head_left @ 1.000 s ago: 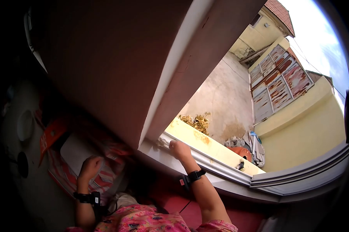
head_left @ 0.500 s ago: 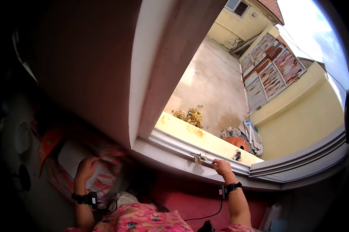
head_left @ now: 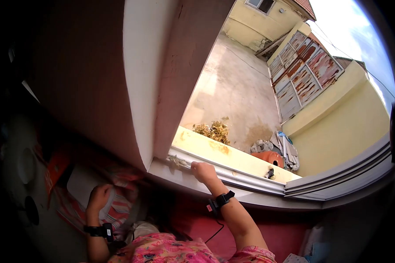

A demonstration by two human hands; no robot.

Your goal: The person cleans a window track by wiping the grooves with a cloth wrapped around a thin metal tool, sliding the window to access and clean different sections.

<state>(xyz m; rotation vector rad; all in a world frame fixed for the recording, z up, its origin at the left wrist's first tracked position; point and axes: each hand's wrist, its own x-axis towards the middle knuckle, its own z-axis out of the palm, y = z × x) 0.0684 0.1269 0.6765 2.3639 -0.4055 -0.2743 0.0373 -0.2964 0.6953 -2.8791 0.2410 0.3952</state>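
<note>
My right hand (head_left: 204,172) is closed at the window sill, over the white sliding track (head_left: 232,179). Just past its fingers, a frayed, pale brown tuft like a scrap of rag (head_left: 178,161) lies in the track near the left corner of the frame. What joins the tuft to my fingers is hidden. My left hand (head_left: 100,198) is held low on the left with fingers curled in, in front of red-and-white striped cloth (head_left: 118,204). Nothing shows in it.
The window frame (head_left: 162,87) rises at the left of the opening. Sliding panes (head_left: 337,179) stand at the right. Outside are a yellow ledge (head_left: 197,139), dry plants (head_left: 215,131), an orange container (head_left: 269,158) and a rusty gate (head_left: 305,74). An orange item (head_left: 56,171) is at lower left.
My right hand has slid left along the track, and the frayed tuft has moved left with it to the frame corner. My left hand has barely moved; the view has shifted slightly.
</note>
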